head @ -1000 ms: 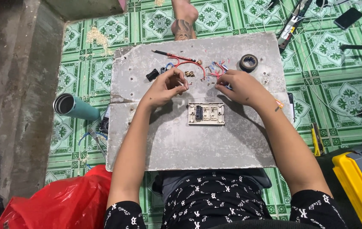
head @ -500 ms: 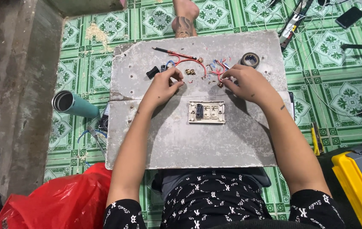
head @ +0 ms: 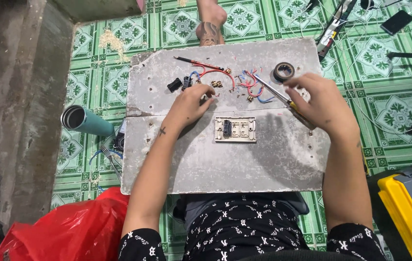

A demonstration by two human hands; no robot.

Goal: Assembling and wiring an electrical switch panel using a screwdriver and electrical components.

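Observation:
A grey board lies across my lap. My right hand grips a screwdriver with a yellow handle; its metal tip points up-left toward a tangle of red and blue wires. My left hand rests fingers-down on the board, pinching something small beside small brass parts. A cream switch plate lies flat in the middle of the board, below both hands. Further back sit a black tape roll, black switch modules and a red-handled tool.
A teal cylinder lies on the green tiled floor at left, with a red plastic bag near my left knee. At right stands a yellow and grey toolbox. Another person's foot is beyond the board. Tools and cables lie at top right.
My right hand has lifted off the wires and moved right, now holding the screwdriver. My left hand has stayed near the brass parts.

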